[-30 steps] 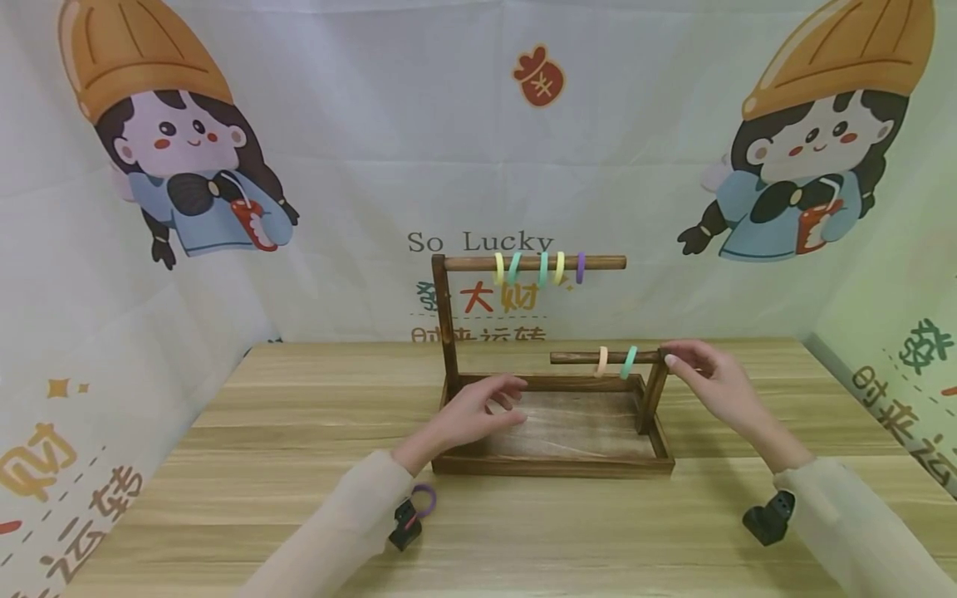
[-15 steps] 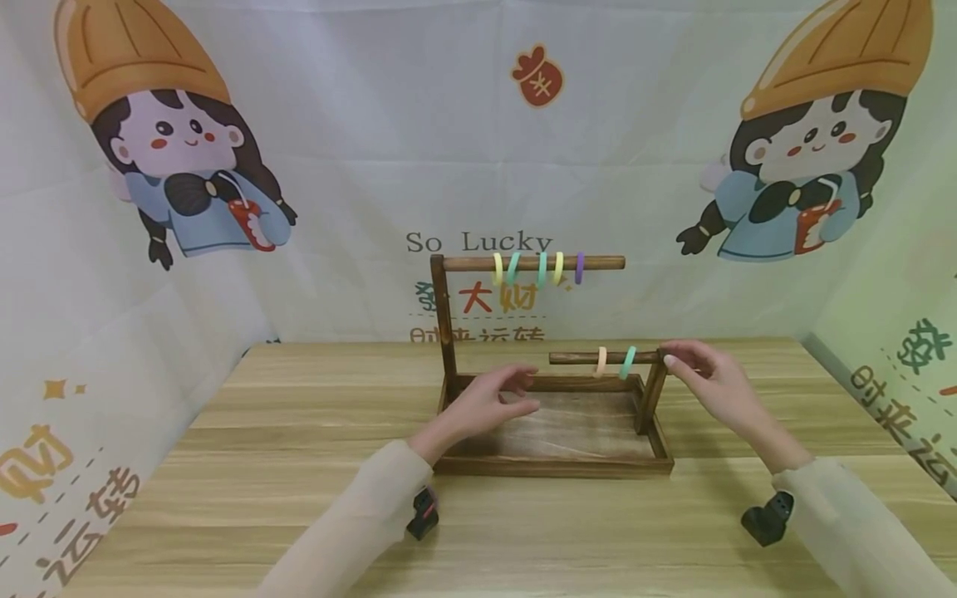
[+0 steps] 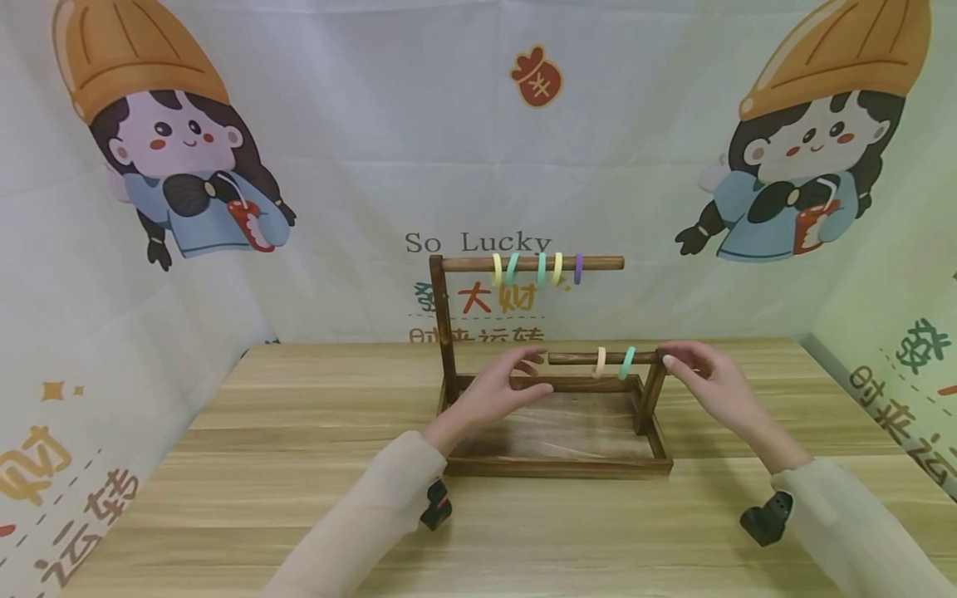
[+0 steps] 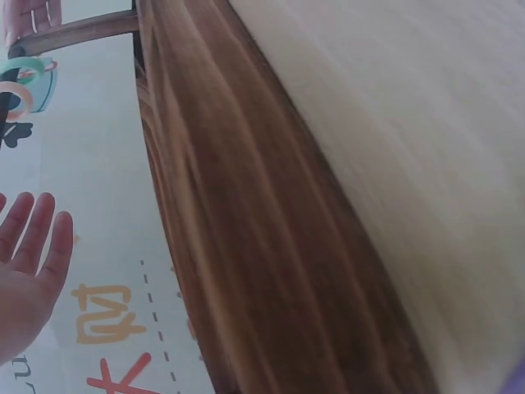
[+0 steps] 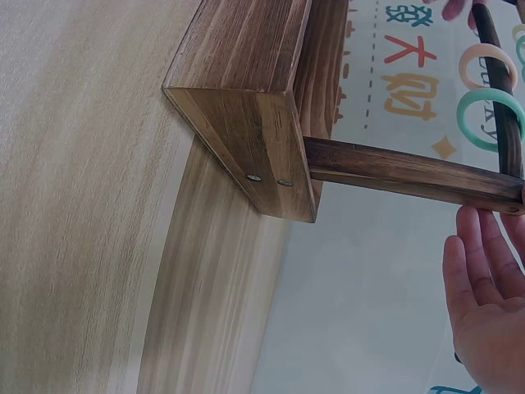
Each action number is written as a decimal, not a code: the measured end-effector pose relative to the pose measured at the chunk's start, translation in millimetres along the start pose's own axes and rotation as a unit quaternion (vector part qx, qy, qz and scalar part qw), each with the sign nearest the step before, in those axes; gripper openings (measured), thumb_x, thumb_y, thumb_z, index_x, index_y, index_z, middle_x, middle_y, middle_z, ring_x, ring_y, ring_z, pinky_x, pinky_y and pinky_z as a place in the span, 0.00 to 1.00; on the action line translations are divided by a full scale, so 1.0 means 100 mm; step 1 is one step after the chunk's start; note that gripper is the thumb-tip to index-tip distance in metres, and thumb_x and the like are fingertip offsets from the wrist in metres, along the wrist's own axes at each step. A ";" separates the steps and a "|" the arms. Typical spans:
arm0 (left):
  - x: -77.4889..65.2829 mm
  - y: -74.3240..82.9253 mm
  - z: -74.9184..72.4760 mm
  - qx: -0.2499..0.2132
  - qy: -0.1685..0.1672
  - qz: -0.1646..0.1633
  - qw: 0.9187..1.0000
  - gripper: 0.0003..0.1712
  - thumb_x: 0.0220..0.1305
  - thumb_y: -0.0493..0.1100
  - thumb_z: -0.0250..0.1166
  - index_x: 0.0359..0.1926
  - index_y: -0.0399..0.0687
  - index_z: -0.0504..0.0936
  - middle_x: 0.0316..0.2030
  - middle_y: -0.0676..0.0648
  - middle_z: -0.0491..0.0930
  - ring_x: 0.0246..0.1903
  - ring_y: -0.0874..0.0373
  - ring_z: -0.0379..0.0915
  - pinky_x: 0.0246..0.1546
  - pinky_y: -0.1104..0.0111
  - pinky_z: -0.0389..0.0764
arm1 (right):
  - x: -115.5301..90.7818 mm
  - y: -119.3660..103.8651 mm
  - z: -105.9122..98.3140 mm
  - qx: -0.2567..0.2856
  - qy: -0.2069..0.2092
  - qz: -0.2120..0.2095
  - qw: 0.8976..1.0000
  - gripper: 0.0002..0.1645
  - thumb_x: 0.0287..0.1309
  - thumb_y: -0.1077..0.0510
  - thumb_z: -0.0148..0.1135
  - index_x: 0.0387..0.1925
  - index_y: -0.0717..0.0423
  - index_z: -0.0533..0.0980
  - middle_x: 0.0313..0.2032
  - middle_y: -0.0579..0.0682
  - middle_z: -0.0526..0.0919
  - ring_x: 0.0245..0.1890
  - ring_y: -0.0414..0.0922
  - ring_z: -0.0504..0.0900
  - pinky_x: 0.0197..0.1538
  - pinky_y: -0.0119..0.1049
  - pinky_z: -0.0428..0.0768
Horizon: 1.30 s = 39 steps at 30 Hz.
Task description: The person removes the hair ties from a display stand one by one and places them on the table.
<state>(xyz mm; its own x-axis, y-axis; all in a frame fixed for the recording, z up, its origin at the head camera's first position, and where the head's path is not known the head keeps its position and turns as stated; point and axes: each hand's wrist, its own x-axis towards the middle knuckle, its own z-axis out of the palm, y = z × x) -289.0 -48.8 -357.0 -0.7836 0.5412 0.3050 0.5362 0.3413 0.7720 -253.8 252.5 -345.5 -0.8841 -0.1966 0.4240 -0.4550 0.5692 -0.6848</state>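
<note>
A dark wooden rack has a tray base, a tall left post with an upper bar, and a short right post with a lower bar. Yellow, green and purple rings hang on the upper bar. A peach ring and a green ring hang on the lower one. My right hand pinches the top of the short post between thumb and fingers. My left hand, fingers spread and holding nothing, is beside the lower bar's free left end. Whether it touches the bar I cannot tell.
The rack stands on a wood-grain table. A printed cloth hangs behind it and on both sides. Black cameras sit under both wrists. A blurred purple edge shows in the left wrist view's lower right corner.
My left hand has moved right and up, from over the tray to the lower bar's free end. Its sleeve now covers the purple ring on the table. My right hand stays put.
</note>
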 end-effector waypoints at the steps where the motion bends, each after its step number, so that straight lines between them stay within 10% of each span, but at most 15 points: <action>1: 0.01 0.02 0.00 0.007 0.002 0.003 1.000 0.31 0.56 0.47 0.62 0.60 0.45 0.64 0.51 0.46 0.69 0.47 0.53 0.66 0.45 0.60 0.71 | 0.00 0.00 0.00 0.000 0.000 0.000 1.000 0.21 0.63 0.55 0.47 0.53 0.64 0.69 0.47 0.59 0.75 0.39 0.29 0.71 0.38 0.24 0.71; 39: 0.47 0.40 0.28 0.180 -0.017 0.051 0.982 0.30 0.54 0.50 0.64 0.56 0.46 0.69 0.52 0.50 0.69 0.50 0.58 0.65 0.49 0.71 0.64 | 0.00 -0.04 -0.01 -0.006 0.000 0.000 1.000 0.20 0.64 0.54 0.47 0.51 0.64 0.70 0.45 0.60 0.75 0.39 0.31 0.72 0.38 0.25 0.72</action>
<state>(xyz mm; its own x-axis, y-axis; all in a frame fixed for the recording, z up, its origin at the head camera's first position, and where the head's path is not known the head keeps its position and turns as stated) -296.2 11.6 -327.3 -0.7125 0.6100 0.3468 0.6922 0.5299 0.4900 -251.9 250.7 -342.5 -0.8840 -0.1965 0.4241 -0.4537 0.5791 -0.6774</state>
